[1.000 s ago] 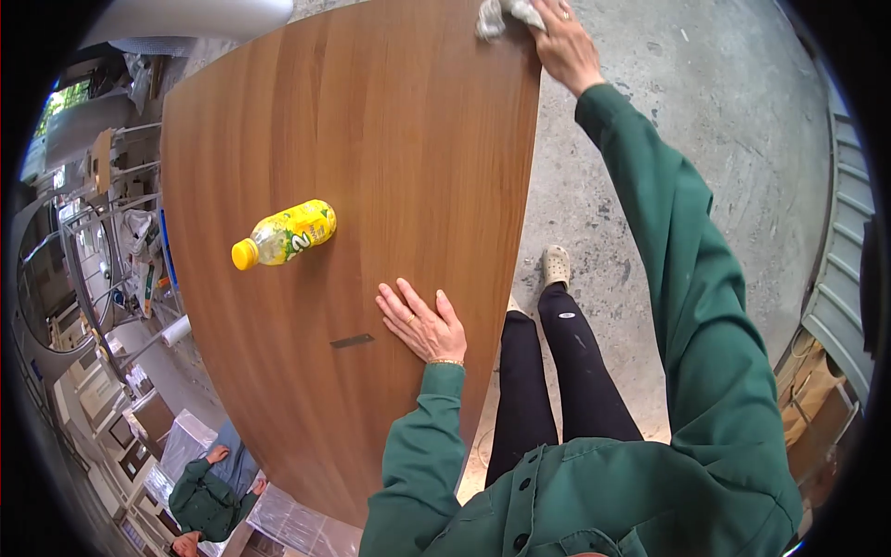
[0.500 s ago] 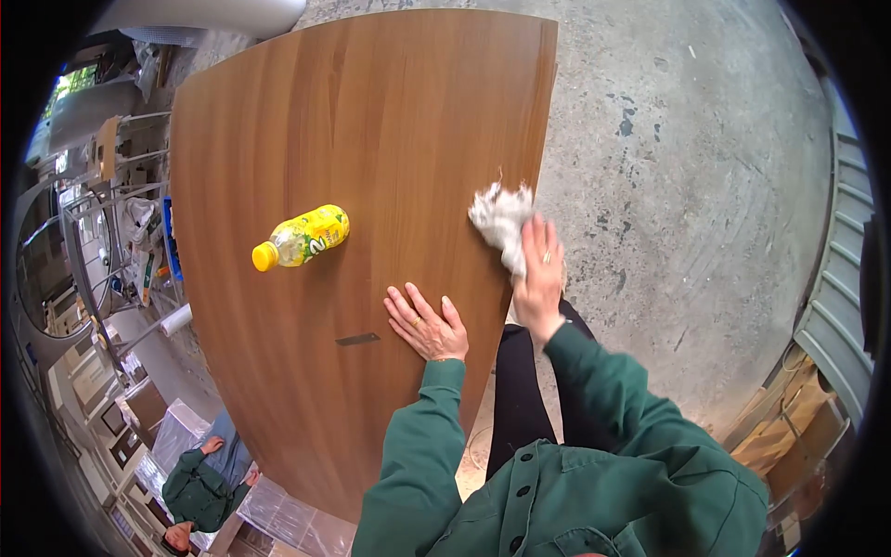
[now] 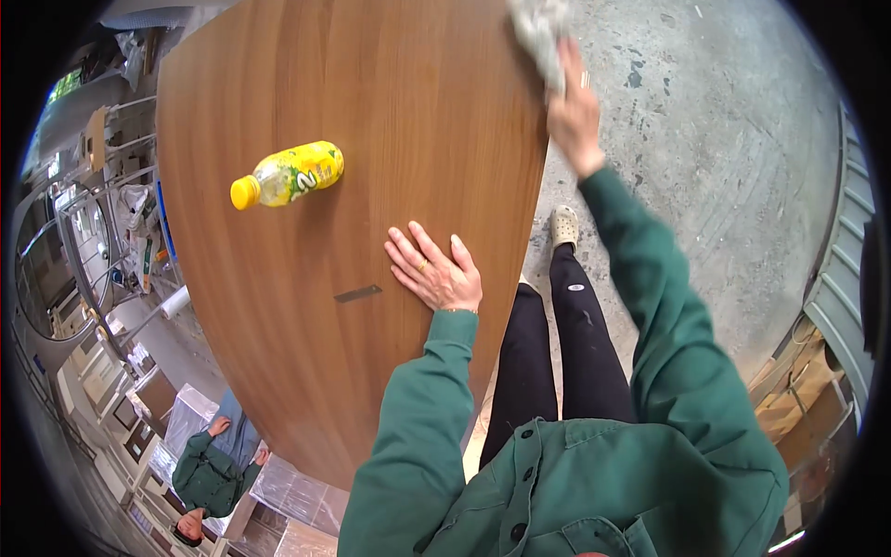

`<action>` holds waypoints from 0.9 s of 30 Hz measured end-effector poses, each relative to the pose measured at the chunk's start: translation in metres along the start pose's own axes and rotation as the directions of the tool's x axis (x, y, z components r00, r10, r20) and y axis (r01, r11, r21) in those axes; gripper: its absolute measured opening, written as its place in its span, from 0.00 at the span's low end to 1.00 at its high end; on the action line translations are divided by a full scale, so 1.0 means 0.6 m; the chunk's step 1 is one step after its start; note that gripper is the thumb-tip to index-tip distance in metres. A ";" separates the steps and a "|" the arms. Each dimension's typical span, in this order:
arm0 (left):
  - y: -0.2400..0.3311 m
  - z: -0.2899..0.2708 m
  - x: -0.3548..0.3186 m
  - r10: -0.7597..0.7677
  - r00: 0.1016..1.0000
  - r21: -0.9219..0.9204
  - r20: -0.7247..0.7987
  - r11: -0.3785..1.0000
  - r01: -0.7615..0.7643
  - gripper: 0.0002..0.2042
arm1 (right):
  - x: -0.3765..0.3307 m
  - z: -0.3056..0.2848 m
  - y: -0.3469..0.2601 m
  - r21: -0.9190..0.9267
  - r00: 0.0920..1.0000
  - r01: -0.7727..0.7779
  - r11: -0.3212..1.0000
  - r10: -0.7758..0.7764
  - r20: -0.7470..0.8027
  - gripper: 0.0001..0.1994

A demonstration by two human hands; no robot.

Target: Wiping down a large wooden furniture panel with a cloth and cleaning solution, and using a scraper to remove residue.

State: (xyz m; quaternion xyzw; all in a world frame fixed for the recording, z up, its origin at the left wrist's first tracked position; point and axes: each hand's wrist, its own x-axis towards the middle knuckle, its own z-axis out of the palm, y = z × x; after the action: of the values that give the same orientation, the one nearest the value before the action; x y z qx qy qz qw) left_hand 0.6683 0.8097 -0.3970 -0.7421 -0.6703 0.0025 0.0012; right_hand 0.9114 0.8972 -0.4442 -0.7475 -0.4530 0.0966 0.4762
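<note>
A large brown wood-grain panel (image 3: pixel 390 139) lies flat before me. My left hand (image 3: pixel 434 271) rests palm down on it, fingers spread. My right hand (image 3: pixel 574 116) reaches to the panel's far right edge and grips a whitish rag (image 3: pixel 543 37), smeared by motion and partly cut off by the top of the picture. Left of my hands, a bottle (image 3: pixel 290 174) with a yellow cap and yellow-green label lies on its side. Near my left hand, a thin dark metal strip (image 3: pixel 358 293) lies on the panel.
Concrete floor (image 3: pixel 715 186) runs along the right, up to a grey ribbed shutter (image 3: pixel 835 269). At lower left a person (image 3: pixel 215 473) in a green top is beside plastic-wrapped packages (image 3: pixel 297 492). Metal racks and clutter (image 3: pixel 93 223) stand on the left.
My right hand has slid the rag away from me along the panel's right edge. My left hand stays flat on the panel. The whole view has shifted a little.
</note>
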 end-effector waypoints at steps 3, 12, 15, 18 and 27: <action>0.002 0.005 -0.001 0.003 1.000 -0.018 -0.009 1.000 -0.003 0.28 | -0.217 -0.052 -0.090 0.035 0.989 -0.067 0.997 0.062 0.134 0.33; -0.032 -0.049 -0.079 0.301 0.926 -0.879 0.227 0.473 0.061 0.26 | -0.525 -0.202 -0.217 0.140 0.350 -0.935 0.324 0.798 0.490 0.12; -0.037 -0.107 -0.173 0.462 0.814 -0.892 0.351 0.430 0.140 0.25 | -0.428 -0.203 -0.269 0.461 0.249 -0.859 -0.225 0.604 0.757 0.24; -0.038 -0.118 -0.162 0.229 0.932 -0.850 0.281 0.511 0.131 0.21 | -0.368 -0.191 -0.241 0.231 0.283 -0.959 0.165 0.618 0.734 0.26; -0.037 0.001 0.005 0.062 0.975 -0.166 -0.214 0.981 -0.098 0.22 | -0.309 -0.022 -0.188 0.472 0.701 -0.658 0.587 0.706 0.100 0.14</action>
State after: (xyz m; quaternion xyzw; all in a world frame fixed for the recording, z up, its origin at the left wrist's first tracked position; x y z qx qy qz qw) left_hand 0.6464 0.8149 -0.3974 -0.7620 -0.6336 -0.1340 0.0055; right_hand 0.7470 0.7617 -0.4001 -0.7269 -0.0695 0.3427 0.5911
